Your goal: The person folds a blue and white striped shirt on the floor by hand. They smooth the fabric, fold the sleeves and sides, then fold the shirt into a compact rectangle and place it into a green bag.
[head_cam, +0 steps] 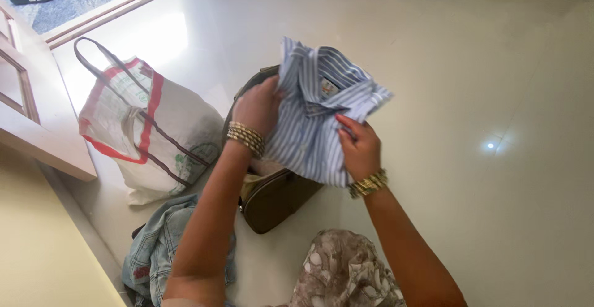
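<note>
Folded striped shirt (315,121) gripped by left hand (257,108) and right hand (359,149) above open brown bag (272,198); packing step judged; lowering needed.

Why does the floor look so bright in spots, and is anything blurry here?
Head view: daylight from the doorway glares on the glossy floor behind the white bag; a small lamp reflection shines at right. The striped shirt, held by the left hand and right hand, looks sharp. The edges bend slightly from the wide lens.
</note>
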